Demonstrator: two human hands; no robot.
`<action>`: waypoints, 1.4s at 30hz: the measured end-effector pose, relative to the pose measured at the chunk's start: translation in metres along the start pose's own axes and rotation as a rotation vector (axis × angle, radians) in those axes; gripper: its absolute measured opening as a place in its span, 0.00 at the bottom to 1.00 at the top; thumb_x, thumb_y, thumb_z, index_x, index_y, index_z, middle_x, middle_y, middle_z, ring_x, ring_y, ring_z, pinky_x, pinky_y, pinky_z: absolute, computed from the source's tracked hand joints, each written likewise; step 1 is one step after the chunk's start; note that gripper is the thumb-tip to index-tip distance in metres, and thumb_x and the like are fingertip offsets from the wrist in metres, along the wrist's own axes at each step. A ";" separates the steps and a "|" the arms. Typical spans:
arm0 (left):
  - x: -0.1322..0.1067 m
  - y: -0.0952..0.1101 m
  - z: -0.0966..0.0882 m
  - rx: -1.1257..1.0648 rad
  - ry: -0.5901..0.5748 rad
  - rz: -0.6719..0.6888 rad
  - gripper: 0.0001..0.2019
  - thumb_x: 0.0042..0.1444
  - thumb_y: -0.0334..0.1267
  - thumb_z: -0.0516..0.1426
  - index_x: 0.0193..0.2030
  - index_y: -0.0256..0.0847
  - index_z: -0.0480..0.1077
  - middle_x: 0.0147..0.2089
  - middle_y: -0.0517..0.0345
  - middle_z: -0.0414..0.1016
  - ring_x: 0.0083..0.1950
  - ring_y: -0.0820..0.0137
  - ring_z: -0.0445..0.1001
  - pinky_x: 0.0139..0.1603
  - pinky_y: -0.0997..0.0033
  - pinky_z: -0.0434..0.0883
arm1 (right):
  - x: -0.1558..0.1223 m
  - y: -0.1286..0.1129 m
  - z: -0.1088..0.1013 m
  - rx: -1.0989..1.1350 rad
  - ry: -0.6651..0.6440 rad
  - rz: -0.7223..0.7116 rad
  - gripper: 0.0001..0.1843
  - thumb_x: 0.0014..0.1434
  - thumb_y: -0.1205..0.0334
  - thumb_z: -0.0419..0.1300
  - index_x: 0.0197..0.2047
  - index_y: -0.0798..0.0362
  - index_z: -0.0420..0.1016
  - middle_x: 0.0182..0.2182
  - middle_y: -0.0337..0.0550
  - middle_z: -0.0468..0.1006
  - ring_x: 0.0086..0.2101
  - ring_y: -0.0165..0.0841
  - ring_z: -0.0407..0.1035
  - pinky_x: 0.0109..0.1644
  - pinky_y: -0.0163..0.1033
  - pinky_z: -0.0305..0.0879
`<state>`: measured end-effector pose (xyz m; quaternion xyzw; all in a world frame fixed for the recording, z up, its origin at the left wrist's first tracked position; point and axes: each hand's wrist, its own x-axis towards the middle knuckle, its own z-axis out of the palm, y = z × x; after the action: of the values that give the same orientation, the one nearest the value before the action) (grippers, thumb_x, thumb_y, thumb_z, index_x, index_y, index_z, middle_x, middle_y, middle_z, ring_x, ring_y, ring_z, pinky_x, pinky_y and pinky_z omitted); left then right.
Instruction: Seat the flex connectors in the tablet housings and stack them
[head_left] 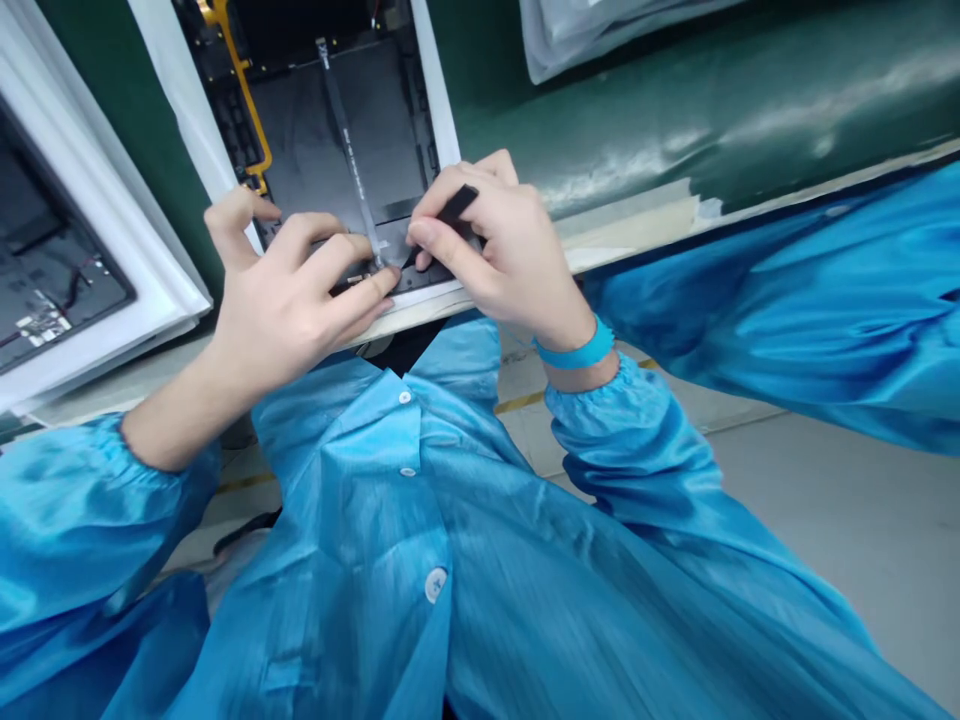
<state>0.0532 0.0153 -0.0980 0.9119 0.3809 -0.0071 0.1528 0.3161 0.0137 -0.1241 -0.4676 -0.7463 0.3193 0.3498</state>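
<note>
An opened dark device casing [300, 120] lies on white sheeting at the table's front edge. Down its middle runs a thin grey flat cable [349, 150], and an orange flex cable [244, 80] follows its left side. My left hand [289, 280] rests over the lower left of the casing, fingers spread, with fingertips by the cable's lower end. My right hand [495, 240] is closed round black tweezers [456, 205], pinched between thumb and fingers. Their dark tip points down close to my left fingertip near that cable end. What lies under the left fingers is partly hidden.
At left, a second opened casing [45, 240] sits on thick white padding [142, 240]. White foam sheets [600, 35] lie at the upper right on the green table mat [675, 110]. Tape [637, 220] lines the table edge. A blue sleeve [810, 300] of another person is at right.
</note>
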 end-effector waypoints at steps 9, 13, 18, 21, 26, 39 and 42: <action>0.002 -0.004 -0.002 0.044 0.014 0.038 0.23 0.77 0.41 0.60 0.75 0.67 0.74 0.78 0.59 0.74 0.78 0.41 0.71 0.72 0.26 0.67 | 0.002 0.008 0.008 -0.170 0.102 0.026 0.27 0.83 0.37 0.43 0.41 0.42 0.71 0.41 0.48 0.83 0.48 0.48 0.76 0.66 0.59 0.68; 0.007 -0.006 -0.004 0.009 0.035 0.095 0.24 0.78 0.45 0.58 0.77 0.64 0.74 0.77 0.56 0.74 0.76 0.38 0.70 0.72 0.24 0.63 | 0.000 0.003 0.006 -0.158 0.148 0.040 0.21 0.84 0.47 0.45 0.40 0.43 0.70 0.43 0.48 0.84 0.47 0.48 0.77 0.66 0.61 0.69; 0.013 -0.008 -0.006 -0.048 0.047 0.135 0.24 0.79 0.47 0.55 0.78 0.61 0.74 0.77 0.53 0.74 0.74 0.37 0.71 0.73 0.26 0.62 | -0.002 0.003 0.004 -0.119 0.147 0.078 0.18 0.83 0.50 0.46 0.40 0.42 0.67 0.41 0.45 0.83 0.44 0.45 0.78 0.64 0.58 0.70; 0.016 -0.008 -0.008 -0.022 0.056 0.140 0.23 0.80 0.47 0.54 0.76 0.61 0.76 0.76 0.53 0.75 0.72 0.38 0.73 0.71 0.26 0.63 | -0.003 0.008 0.005 -0.054 0.172 0.074 0.20 0.84 0.47 0.46 0.40 0.42 0.67 0.43 0.44 0.83 0.44 0.44 0.79 0.63 0.56 0.71; 0.022 -0.006 -0.013 0.004 0.044 0.144 0.23 0.79 0.47 0.54 0.76 0.60 0.76 0.73 0.51 0.77 0.70 0.41 0.73 0.72 0.27 0.63 | -0.004 0.014 0.008 -0.020 0.178 0.116 0.22 0.84 0.41 0.44 0.43 0.41 0.70 0.45 0.45 0.83 0.47 0.44 0.80 0.66 0.54 0.75; 0.036 0.000 -0.023 0.030 -0.010 0.153 0.24 0.80 0.48 0.49 0.75 0.52 0.76 0.66 0.46 0.79 0.65 0.43 0.75 0.69 0.29 0.64 | -0.005 0.017 0.009 -0.022 0.203 0.106 0.27 0.84 0.36 0.42 0.44 0.42 0.72 0.42 0.43 0.81 0.44 0.42 0.78 0.66 0.55 0.75; 0.039 0.000 -0.024 0.059 -0.021 0.167 0.26 0.80 0.47 0.48 0.75 0.50 0.77 0.65 0.43 0.79 0.63 0.42 0.75 0.67 0.29 0.64 | -0.004 0.018 0.009 -0.014 0.208 0.106 0.27 0.84 0.36 0.42 0.44 0.41 0.73 0.43 0.42 0.81 0.44 0.42 0.78 0.67 0.55 0.75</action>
<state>0.0785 0.0496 -0.0798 0.9445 0.3015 -0.0150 0.1298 0.3182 0.0148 -0.1447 -0.5395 -0.6825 0.2820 0.4045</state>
